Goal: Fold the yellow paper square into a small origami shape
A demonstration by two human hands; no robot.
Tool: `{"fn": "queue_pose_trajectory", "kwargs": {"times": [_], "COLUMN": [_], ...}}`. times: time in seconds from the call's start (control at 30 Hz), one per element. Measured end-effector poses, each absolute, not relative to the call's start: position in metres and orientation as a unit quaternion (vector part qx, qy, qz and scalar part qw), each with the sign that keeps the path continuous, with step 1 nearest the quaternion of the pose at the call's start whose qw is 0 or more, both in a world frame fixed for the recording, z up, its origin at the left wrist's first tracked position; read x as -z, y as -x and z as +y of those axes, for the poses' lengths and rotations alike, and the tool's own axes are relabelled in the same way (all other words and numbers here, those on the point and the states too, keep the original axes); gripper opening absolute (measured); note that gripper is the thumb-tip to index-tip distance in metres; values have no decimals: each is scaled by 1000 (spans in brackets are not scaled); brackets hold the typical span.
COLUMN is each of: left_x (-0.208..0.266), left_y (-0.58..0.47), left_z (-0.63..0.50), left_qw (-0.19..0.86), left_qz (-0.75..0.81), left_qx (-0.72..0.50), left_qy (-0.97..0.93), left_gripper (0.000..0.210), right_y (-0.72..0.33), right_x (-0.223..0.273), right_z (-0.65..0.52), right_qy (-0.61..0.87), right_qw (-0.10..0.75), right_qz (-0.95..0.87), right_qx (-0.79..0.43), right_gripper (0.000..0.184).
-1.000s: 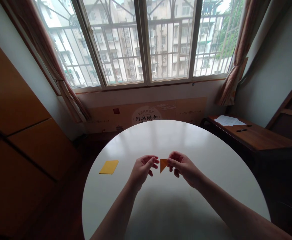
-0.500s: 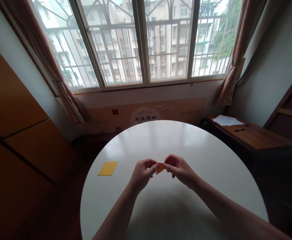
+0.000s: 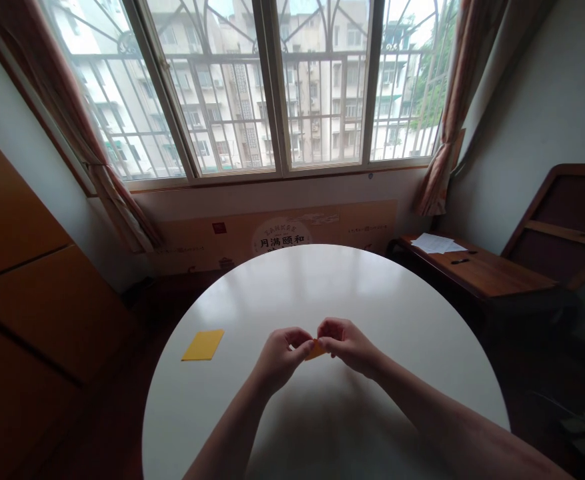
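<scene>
A small piece of folded orange-yellow paper (image 3: 315, 350) is held between my two hands above the white round table (image 3: 372, 293). My left hand (image 3: 283, 357) pinches its left side with thumb and fingers. On the other side, my right hand (image 3: 346, 343) grips the paper near its top, the thumbs almost meeting. Much of the paper is covered by my fingers, so its exact folds are hard to make out. To the left on the tabletop lies a flat stack of yellow square paper (image 3: 203, 345), apart from both hands.
A wooden bench (image 3: 492, 270) with white sheets (image 3: 436, 243) and a small dark object (image 3: 459, 262) stands beyond the table on the right. Wooden cabinets (image 3: 27, 313) rise at the left. A printed cardboard panel (image 3: 237, 233) sits below the barred window.
My hands have drawn closer together on the folded paper, and less of it shows between them. The whole view has shifted slightly, so the room appears further left.
</scene>
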State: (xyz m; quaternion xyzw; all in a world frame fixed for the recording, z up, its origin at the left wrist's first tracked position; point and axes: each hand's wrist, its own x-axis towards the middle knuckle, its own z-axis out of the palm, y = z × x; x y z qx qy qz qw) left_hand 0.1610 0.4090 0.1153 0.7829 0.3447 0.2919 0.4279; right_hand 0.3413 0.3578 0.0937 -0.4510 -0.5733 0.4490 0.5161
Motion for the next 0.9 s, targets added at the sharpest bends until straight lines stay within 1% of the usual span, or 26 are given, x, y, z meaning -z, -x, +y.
{"fn": "queue_pose_trajectory", "kwargs": {"times": [0.13, 0.23, 0.5, 0.73, 0.9], "left_x": [-116, -118, -117, -110, -108], "left_y": [-163, -163, -163, -165, -165], "left_z": [408, 407, 405, 405, 407], "left_qw": [496, 516, 521, 525, 536], "left_qz": [338, 342, 322, 324, 324], "left_qx": [-301, -310, -307, -293, -277], "left_qy": [-741, -722, -728, -731, -729], "left_gripper": [26, 28, 27, 27, 29], "right_y": [-346, -348, -344, -339, -340], "right_x": [-93, -93, -94, -95, -96], "right_z": [360, 360, 358, 356, 354], "right_qy": [441, 433, 428, 453, 472], "right_qw": [520, 521, 510, 490, 466], "right_qz": [-559, -551, -548, -564, -576], "right_qx": [-472, -486, -506, -486, -478], "right_gripper": [21, 23, 20, 11, 11]}}
